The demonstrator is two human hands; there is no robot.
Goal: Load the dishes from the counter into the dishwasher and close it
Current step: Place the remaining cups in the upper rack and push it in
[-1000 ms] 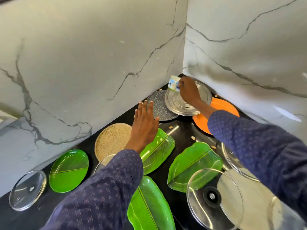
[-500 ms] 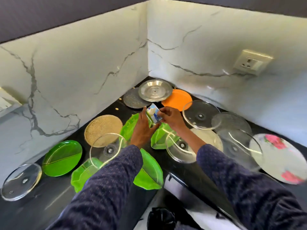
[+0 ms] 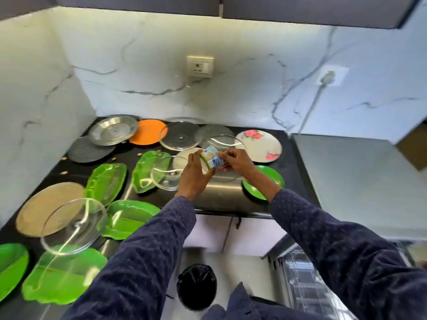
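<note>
Both hands hold one small white and blue cup (image 3: 212, 158) above the black counter (image 3: 233, 197): the left hand (image 3: 193, 175) grips it from below and the right hand (image 3: 236, 161) pinches its side. Plates and glass lids lie around on the counter, and the open dishwasher (image 3: 307, 282) is low on the right.

Single view only — head cam, wide-angle, worn by the person, so no second view to share anything with. Looks forward and steeply down from standing height over the front edge of the black table (image 3: 233, 199), facing the marble back wall with its wall socket (image 3: 200, 66). Both sleeved forearms enter from the bottom edge; left hand (image 3: 193, 176) and right hand (image 3: 238, 161) sit near frame centre, close to the lens. Straight lines bow toward the frame edges. Floor and black bin (image 3: 196, 286) directly below; open dishwasher rack (image 3: 307, 285) at lower right, blurred.
</note>
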